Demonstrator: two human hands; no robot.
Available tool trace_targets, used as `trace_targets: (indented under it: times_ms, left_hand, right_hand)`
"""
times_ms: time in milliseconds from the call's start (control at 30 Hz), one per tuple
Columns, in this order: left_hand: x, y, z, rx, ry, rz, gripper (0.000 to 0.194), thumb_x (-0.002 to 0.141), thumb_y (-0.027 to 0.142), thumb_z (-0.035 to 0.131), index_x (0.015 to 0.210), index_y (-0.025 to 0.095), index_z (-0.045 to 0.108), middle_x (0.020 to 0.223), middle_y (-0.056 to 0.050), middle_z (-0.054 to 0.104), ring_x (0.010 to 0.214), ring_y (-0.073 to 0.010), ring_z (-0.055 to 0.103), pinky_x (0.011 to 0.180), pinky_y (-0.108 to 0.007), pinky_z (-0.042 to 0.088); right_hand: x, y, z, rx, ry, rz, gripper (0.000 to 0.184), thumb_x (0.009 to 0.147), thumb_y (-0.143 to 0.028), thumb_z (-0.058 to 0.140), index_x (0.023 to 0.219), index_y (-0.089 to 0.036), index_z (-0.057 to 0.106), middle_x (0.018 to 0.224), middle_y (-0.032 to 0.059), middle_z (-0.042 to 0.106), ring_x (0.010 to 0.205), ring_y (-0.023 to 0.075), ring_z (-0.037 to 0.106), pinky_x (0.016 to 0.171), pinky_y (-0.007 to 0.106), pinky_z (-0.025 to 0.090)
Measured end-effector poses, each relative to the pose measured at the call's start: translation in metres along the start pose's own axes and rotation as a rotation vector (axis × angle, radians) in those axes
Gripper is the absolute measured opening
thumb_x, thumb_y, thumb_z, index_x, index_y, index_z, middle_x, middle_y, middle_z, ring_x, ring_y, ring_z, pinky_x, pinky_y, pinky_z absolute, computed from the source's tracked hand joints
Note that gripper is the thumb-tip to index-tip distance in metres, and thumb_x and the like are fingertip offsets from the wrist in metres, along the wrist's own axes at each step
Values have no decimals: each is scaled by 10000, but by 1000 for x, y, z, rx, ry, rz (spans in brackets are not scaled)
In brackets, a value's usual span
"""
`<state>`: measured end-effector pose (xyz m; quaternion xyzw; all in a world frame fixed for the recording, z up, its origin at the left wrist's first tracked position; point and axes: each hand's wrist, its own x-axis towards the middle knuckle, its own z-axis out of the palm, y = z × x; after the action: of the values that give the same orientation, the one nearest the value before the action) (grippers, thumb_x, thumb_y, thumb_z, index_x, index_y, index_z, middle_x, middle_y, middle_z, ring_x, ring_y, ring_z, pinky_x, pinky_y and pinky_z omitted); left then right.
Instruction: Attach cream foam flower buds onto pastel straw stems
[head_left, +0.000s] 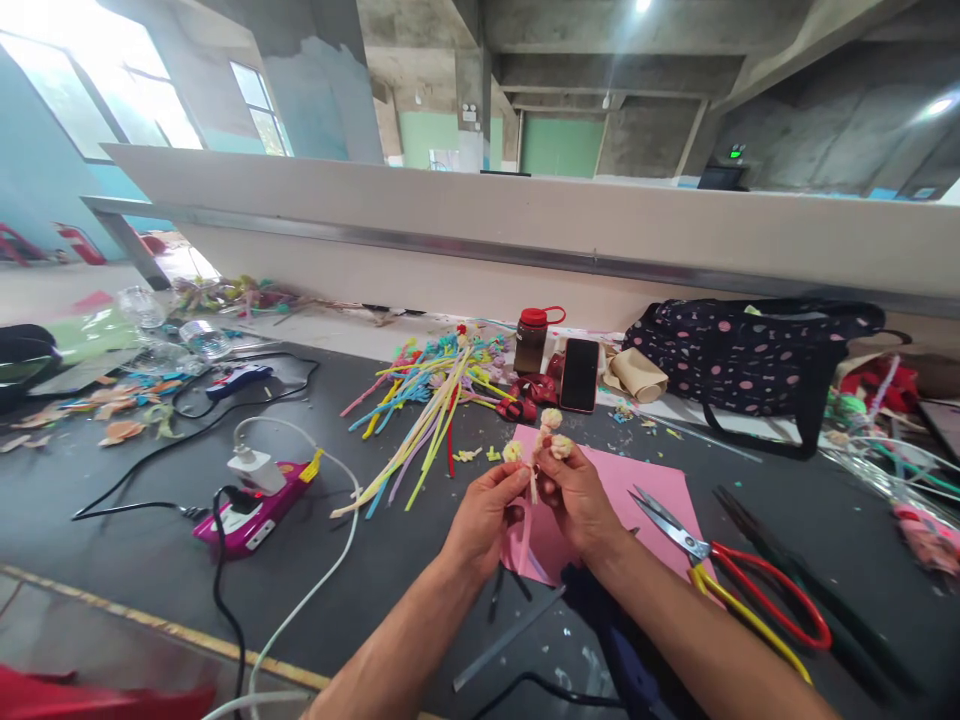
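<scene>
Both my hands meet over the dark table, pinching a small bunch of pale pipe-cleaner flowers by the stems. My left hand grips the stems from the left, fingers closed. My right hand closes on them from the right. Three fuzzy cream blossoms stick up above my fingers. A pink paper sheet lies under and behind my hands. Red and yellow handled scissors rest to the right of my right wrist.
A heap of coloured pipe cleaners lies behind-left. A pink power strip with a white charger and cables sits left. A dark jar with red lid, a phone and a spotted black bag stand at the back.
</scene>
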<state>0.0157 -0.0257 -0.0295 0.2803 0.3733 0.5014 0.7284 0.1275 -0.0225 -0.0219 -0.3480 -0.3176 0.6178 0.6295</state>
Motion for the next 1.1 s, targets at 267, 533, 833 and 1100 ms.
trace_targets:
  times_ms: [267, 533, 833, 1100]
  left_hand:
    - [0, -2, 1, 38, -10, 14, 276, 582, 310, 758, 735, 121, 627, 662, -13, 602, 508, -61, 506, 467, -172, 346]
    - [0, -3, 1, 49, -2, 36, 260, 563, 298, 768, 708, 123, 640, 619, 11, 575, 472, -41, 465, 461, -170, 335]
    - [2, -3, -3, 6, 11, 57, 260, 590, 309, 748, 761, 134, 658, 692, -14, 612, 559, -74, 523, 496, -182, 345]
    - [1, -2, -3, 9, 45, 128, 230, 597, 329, 731, 704, 143, 649, 661, -6, 597, 563, -83, 505, 507, -195, 326]
  right_hand:
    - [1, 5, -1, 52, 27, 85, 324, 584, -312, 768, 768, -180, 535, 509, -100, 406, 390, 21, 282, 370, 155, 173]
    - [1, 6, -1, 51, 25, 83, 340, 588, -341, 760, 778, -188, 524, 511, -100, 382, 397, 28, 261, 380, 167, 167]
    - [-2, -4, -6, -320, -64, 8, 302, 721, -452, 630, 717, -177, 506, 488, -77, 435, 389, 53, 334, 375, 187, 215]
    - [-2, -12, -10, -631, -147, 4, 282, 635, -379, 718, 727, -174, 546, 576, -34, 530, 483, 100, 476, 398, 202, 296]
